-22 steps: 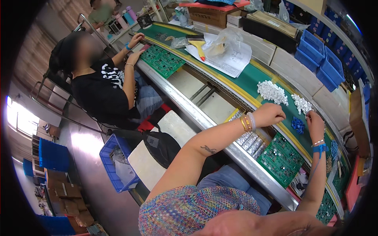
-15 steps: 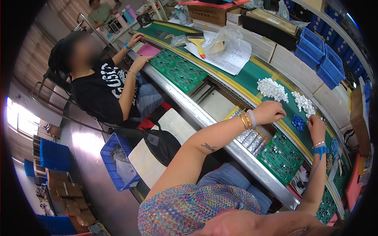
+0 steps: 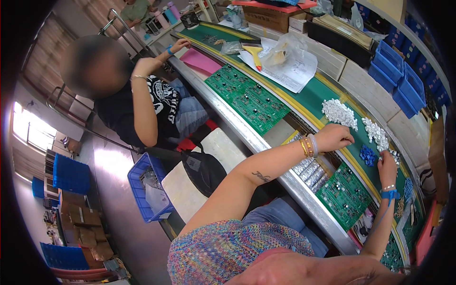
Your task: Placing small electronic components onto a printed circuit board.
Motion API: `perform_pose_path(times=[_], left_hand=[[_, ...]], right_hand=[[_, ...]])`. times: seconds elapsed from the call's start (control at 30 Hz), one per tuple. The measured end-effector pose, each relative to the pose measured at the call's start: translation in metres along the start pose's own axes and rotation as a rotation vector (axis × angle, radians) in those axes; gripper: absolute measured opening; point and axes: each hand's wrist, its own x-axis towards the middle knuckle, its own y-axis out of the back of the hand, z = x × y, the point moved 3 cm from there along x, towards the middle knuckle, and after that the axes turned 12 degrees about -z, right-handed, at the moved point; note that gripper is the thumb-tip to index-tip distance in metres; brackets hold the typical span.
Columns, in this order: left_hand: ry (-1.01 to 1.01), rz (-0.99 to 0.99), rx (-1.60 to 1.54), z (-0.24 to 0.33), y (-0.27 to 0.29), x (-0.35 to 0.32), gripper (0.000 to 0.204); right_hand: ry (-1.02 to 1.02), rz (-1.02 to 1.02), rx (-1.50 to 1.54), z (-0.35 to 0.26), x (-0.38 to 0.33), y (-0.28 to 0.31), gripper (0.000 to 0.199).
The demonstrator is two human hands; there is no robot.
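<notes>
- The left hand (image 3: 334, 137) hangs over the near edge of the green conveyor belt (image 3: 311, 105), its fingers curled in to a narrow bunch.
- The right hand (image 3: 388, 170) is reaching further along that belt, its fingertips drawn close together at the near end of a smaller pile of white components (image 3: 375, 133).
- From where I stand, I can't tell whether either hand has a small part pinched in it; the fingers cover the spot.
- Between the two hands, a little beyond them, sits a cluster of blue components (image 3: 367, 155), just beside the right fingertips.
- Straight past the left hand, the larger pile of white components (image 3: 339, 114) is heaped on the belt.
- On the body side of both hands lies a green circuit board (image 3: 344, 195), populated with small parts; neither hand touches it.
- Under the left wrist, with its gold bracelets (image 3: 305, 146), I see a ribbed silver foil sheet (image 3: 306, 172).
- A blue wrist strap (image 3: 390, 194) circles the right wrist, its cord trailing down the forearm.
- Well off to the left of the left hand, a longer green circuit board (image 3: 247, 99) lies along the rail, with a pink sheet (image 3: 202, 61) past it and a co-worker's hand (image 3: 180, 45) near that sheet.
- Farther along the belt, left of the left hand, a yellow-handled brush (image 3: 255, 58) rests by printed paper (image 3: 300, 71).
</notes>
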Motion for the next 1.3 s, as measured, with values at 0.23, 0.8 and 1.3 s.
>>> perform_pose_path(times=[0.23, 0.8, 1.3], left_hand=[[0.049, -0.02, -0.014, 0.001, 0.004, -0.003, 0.015], [0.096, -0.099, 0.02, 0.007, 0.002, -0.003, 0.015], [0.269, -0.085, -0.207, 0.027, 0.013, -0.055, 0.014]], right_hand=[[0.09, 0.034, 0.028, -0.034, -0.032, 0.013, 0.007], [-0.042, -0.183, 0.842, -0.059, -0.124, -0.007, 0.009], [0.002, -0.063, 0.788, -0.062, -0.124, -0.01, 0.021]])
